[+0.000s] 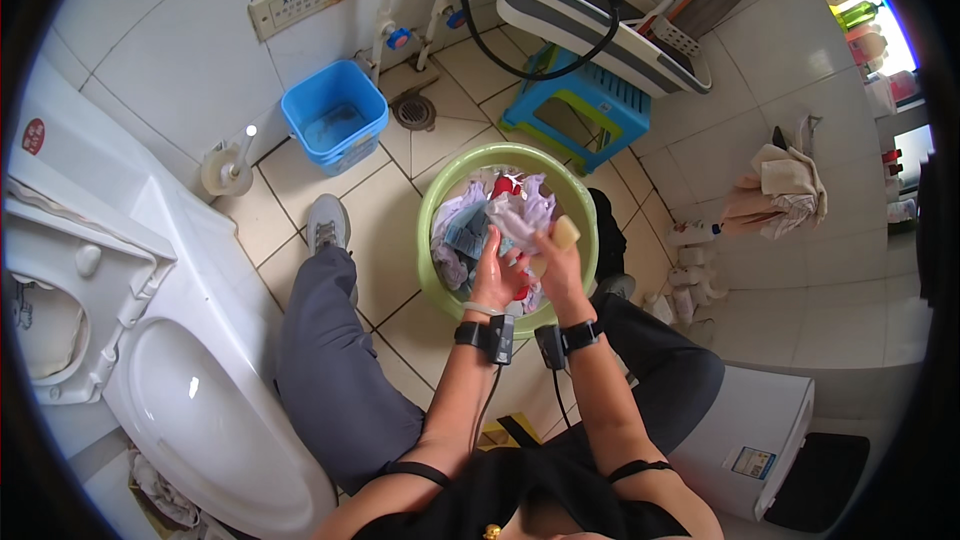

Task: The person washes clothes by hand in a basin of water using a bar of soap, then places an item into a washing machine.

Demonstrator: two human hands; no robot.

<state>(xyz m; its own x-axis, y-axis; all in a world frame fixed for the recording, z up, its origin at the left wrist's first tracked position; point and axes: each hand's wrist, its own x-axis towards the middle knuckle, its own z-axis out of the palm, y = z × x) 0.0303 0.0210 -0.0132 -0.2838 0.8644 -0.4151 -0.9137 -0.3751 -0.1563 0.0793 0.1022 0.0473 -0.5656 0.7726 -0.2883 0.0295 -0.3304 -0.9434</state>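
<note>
Between my feet a round green plastic basin stands on the tiled floor, filled with wet clothes in lilac, blue-grey and red. Above it my left hand supports a pale lilac cloth from the left, its fingers partly spread. My right hand grips the right side of the same cloth and also has a yellowish bar of soap at its fingertips. Both hands are close together over the basin's near half. Cabled black devices are strapped to both wrists.
A blue plastic bucket stands beyond the basin to the left, near a floor drain. Behind it on the right are a blue and green stool and a folding tub. A white washbasin is at left, a white bin at right.
</note>
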